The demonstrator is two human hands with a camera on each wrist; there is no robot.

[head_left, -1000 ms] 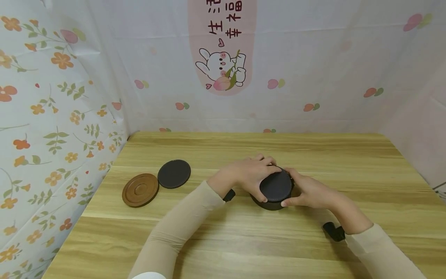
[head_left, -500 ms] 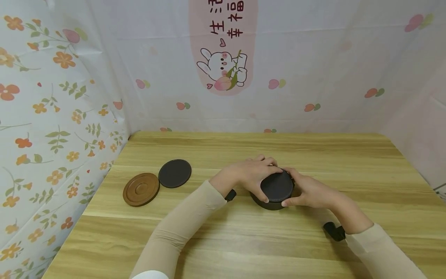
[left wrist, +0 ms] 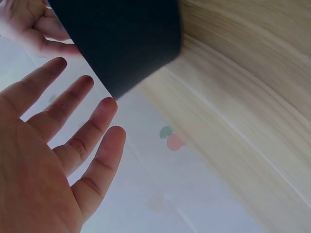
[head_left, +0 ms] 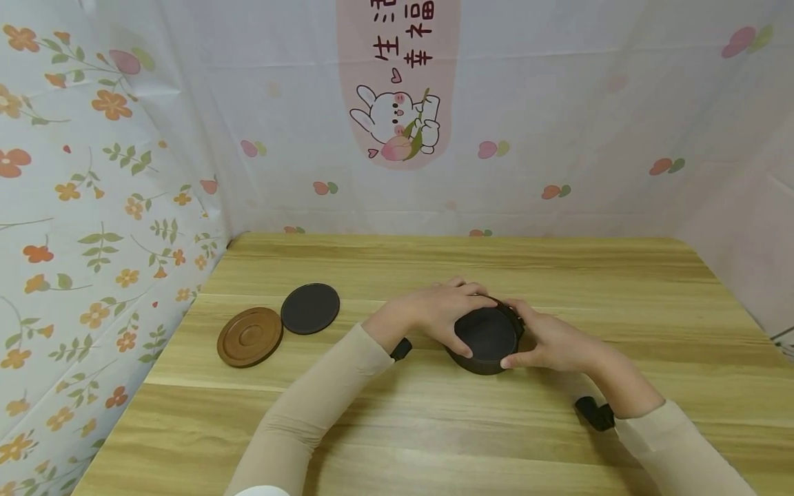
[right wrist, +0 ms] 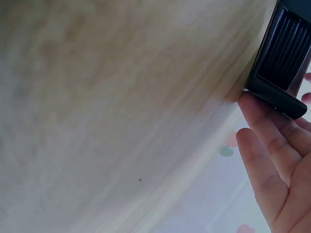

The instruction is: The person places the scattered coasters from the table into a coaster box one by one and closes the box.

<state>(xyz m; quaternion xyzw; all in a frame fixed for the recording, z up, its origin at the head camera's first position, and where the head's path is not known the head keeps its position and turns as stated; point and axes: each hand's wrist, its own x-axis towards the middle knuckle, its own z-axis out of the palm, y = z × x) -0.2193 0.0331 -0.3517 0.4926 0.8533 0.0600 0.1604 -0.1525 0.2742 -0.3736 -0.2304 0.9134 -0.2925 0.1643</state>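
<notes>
A round black coaster holder (head_left: 476, 366) stands on the table between the two hands, with a flat dark disc (head_left: 489, 334), seemingly a coaster, lying inside below its rim. My left hand (head_left: 442, 313) arches over the holder's left side. Its fingers (left wrist: 82, 138) look spread and fairly straight in the left wrist view, with tips at or near the holder's edge. My right hand (head_left: 552, 341) grips the holder's right side, thumb at the front and fingers behind. In the right wrist view, a ribbed dark part (right wrist: 286, 48) of the holder shows above the fingers.
At the left lie a brown wooden coaster (head_left: 250, 337) with a ringed recess and a black round coaster (head_left: 311, 308), edges close together. The wood-grain table (head_left: 397, 427) meets a printed white cloth (head_left: 533, 103) at the back and left.
The dark coaster sat at the holder's top between my left fingers; now it lies lower, inside the rim. My left hand has drawn slightly leftward. The right hand stays put.
</notes>
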